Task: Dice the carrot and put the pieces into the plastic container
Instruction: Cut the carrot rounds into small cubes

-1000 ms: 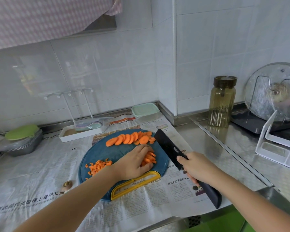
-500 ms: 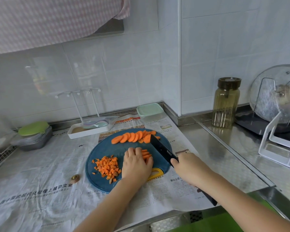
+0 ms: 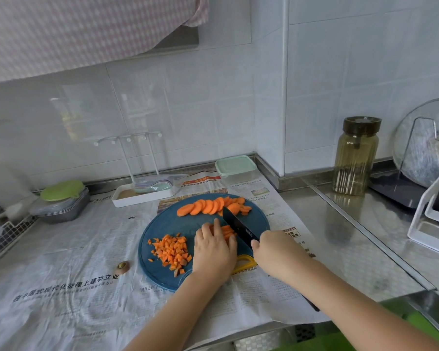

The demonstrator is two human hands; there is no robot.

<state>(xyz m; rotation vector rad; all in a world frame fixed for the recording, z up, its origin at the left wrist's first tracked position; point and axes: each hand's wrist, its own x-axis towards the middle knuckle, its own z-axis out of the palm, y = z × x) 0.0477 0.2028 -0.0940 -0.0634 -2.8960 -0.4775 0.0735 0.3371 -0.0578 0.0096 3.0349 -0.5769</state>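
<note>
Left hand stays on the orange carrot strips, fingers laid over them and pressing them onto the round blue cutting board. Right hand has a full grip on the black knife. A second ago the blade was out to the right. Now it sits at the strips, beside the left fingertips. Diced carrot pile just left of left hand, unchanged. Carrot rounds beyond the blade. Clear plastic container with mint-green lid well beyond both hands, lid on.

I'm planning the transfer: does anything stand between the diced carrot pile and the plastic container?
A row of orange carrot slices lies between the diced carrot pile and the clear plastic container, whose pale green lid is on.
</note>
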